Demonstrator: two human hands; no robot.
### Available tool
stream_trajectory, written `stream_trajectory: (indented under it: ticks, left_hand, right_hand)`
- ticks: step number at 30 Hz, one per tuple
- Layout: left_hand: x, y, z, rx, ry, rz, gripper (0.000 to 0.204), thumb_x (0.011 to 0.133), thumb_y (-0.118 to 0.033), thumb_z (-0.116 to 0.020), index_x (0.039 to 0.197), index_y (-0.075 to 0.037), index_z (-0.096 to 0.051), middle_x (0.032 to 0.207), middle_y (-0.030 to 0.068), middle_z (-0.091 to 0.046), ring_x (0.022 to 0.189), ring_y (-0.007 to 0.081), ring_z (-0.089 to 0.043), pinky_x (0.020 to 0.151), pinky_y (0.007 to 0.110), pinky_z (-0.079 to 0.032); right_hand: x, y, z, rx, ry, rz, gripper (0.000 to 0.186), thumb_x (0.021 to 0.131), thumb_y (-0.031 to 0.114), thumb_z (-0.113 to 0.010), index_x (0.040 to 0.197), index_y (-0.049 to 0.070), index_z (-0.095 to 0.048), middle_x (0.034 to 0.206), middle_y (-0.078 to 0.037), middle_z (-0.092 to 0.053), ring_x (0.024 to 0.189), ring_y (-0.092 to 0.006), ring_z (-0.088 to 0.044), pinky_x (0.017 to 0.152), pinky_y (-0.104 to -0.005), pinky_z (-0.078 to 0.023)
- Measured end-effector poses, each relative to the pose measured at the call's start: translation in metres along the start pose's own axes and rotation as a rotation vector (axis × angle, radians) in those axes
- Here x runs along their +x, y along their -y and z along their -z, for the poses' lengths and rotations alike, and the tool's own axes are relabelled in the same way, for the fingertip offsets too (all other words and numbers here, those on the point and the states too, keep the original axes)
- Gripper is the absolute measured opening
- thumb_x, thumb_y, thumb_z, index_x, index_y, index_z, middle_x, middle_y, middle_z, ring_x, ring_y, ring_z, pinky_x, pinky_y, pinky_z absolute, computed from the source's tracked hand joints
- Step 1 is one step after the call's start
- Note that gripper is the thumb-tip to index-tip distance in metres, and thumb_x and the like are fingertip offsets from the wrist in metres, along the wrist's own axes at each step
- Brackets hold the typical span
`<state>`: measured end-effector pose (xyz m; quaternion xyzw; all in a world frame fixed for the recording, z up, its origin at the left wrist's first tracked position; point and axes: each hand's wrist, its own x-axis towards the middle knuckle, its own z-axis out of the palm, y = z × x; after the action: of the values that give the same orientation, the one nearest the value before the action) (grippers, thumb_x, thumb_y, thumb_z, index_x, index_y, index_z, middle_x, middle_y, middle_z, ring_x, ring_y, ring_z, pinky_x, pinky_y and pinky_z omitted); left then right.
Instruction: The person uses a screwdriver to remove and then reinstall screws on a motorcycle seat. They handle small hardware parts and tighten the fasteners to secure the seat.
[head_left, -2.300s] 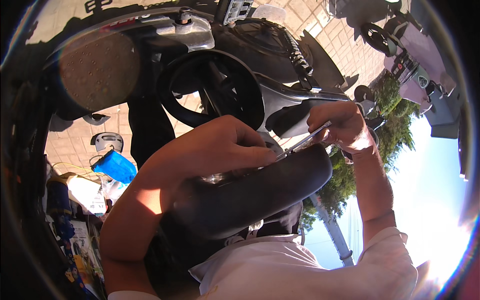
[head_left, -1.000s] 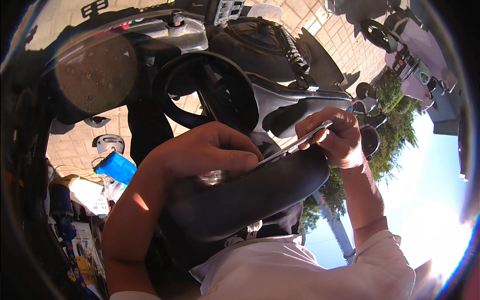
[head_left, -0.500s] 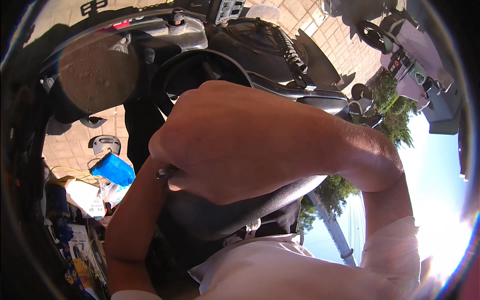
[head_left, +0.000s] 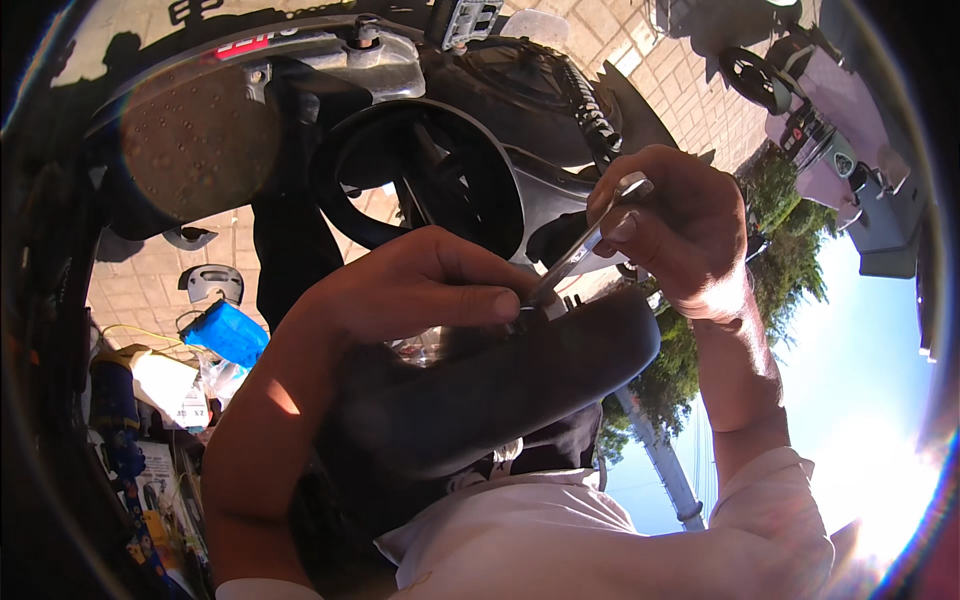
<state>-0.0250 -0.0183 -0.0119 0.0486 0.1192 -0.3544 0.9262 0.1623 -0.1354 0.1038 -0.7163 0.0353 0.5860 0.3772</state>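
Observation:
My right hand (head_left: 680,230) is closed on the upper end of a silver wrench (head_left: 575,260), which slants down to the left. My left hand (head_left: 430,295) is curled at the wrench's lower end, thumb pressed beside it over a small metal fitting; its fingertips are partly hidden. Just beneath both hands is a rounded, padded-looking black part (head_left: 540,380). Behind them a black ring-shaped part (head_left: 490,160) sits among the dark body panels of a vehicle.
A blue bag (head_left: 225,335), a grey moulded piece (head_left: 210,285), papers (head_left: 165,390) and clutter lie at the left on paving (head_left: 140,295). A black coiled spring (head_left: 590,110) is on the vehicle. Pale scooters (head_left: 840,160) stand at the upper right.
Half a second ago my right hand lay across the middle over my left one; it has swung back up to the right, raising the wrench's upper end higher than before.

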Motion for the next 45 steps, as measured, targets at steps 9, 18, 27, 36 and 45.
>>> stream_trajectory:
  ticks: [9, 18, 27, 36, 45]
  left_hand:
    - [0.011, -0.021, -0.009, 0.247, -0.04, 0.312, 0.033, 0.085, -0.029, -0.075, 0.1, 0.0, -0.073, 0.079, 0.0025, -0.068, 0.075, 0.0092, -0.061, 0.071, 0.026, -0.048]
    - [-0.008, 0.012, -0.004, 0.149, -0.077, 0.174, 0.03, 0.091, -0.028, -0.068, 0.103, 0.0, -0.071, 0.088, 0.0028, -0.068, 0.085, 0.0094, -0.062, 0.077, 0.026, -0.05]
    - [-0.037, 0.066, 0.013, -0.21, -0.306, -0.043, 0.04, 0.089, -0.025, -0.069, 0.117, 0.002, -0.064, 0.102, 0.01, -0.068, 0.095, 0.0167, -0.065, 0.089, 0.031, -0.05]
    - [-0.007, -0.002, 0.002, -0.019, 0.006, -0.046, 0.04, 0.088, -0.025, -0.07, 0.115, 0.004, -0.066, 0.111, 0.0136, -0.067, 0.104, 0.0192, -0.063, 0.092, 0.033, -0.048]
    - [0.0, -0.019, -0.011, 0.125, -0.066, 0.264, 0.036, 0.087, -0.027, -0.073, 0.107, 0.002, -0.07, 0.093, 0.0055, -0.069, 0.087, 0.012, -0.062, 0.08, 0.027, -0.048]
  right_hand:
    - [-0.019, -0.076, 0.053, 0.2, 0.186, -0.196, 0.026, 0.083, 0.016, -0.077, 0.095, -0.004, -0.066, 0.085, -0.006, -0.066, 0.078, -0.0117, -0.062, 0.071, -0.0259, -0.051]
    - [0.023, 0.0, 0.0, -0.161, 0.303, 0.193, 0.027, 0.075, 0.018, -0.083, 0.08, -0.002, -0.066, 0.068, -0.009, -0.06, 0.062, -0.0174, -0.057, 0.052, -0.029, -0.041]
    - [0.077, 0.045, -0.119, -1.037, 0.76, 0.287, 0.024, 0.078, 0.022, -0.072, 0.076, -0.002, -0.065, 0.064, -0.012, -0.06, 0.057, -0.0181, -0.06, 0.054, -0.0317, -0.047]
    - [0.011, 0.008, 0.005, 0.007, 0.097, -0.025, 0.019, 0.087, 0.004, -0.072, 0.102, -0.002, -0.064, 0.086, -0.006, -0.068, 0.079, -0.0107, -0.065, 0.07, -0.0233, -0.054]
    - [-0.026, -0.061, 0.048, 0.131, 0.142, -0.124, 0.018, 0.083, 0.008, -0.076, 0.093, -0.004, -0.068, 0.087, -0.008, -0.068, 0.077, -0.0125, -0.063, 0.071, -0.0239, -0.051]
